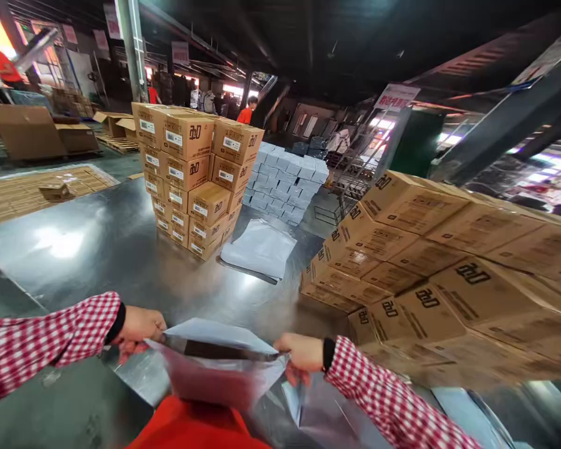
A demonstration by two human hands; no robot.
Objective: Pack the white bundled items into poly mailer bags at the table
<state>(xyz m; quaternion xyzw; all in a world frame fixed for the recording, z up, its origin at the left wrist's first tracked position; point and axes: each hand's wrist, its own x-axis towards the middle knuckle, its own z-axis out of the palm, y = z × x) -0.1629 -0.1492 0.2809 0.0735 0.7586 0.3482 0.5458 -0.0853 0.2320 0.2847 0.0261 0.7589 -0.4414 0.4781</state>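
Between my hands a whitish plastic mailing bag (215, 377) is stretched wide, its mouth gaping and dark inside. My left hand (140, 327) is closed on the left corner of the opening. My right hand (303, 354) pinches the right corner. The bag hangs just in front of my body, over the near edge of the metal table (107, 262). I cannot make out whether anything lies inside it. Under my right forearm is another pale plastic sheet or bag (330, 411). Farther up the table lies a flat pile of similar bags (260, 246).
Brown cartons (187, 168) are stacked on the table's far side. A larger wall of cartons (402, 249) rises close on my right. Pale wrapped packages (285, 181) are piled beyond the table. Open boxes (28, 134) stand back left, and people in red are in the distance.
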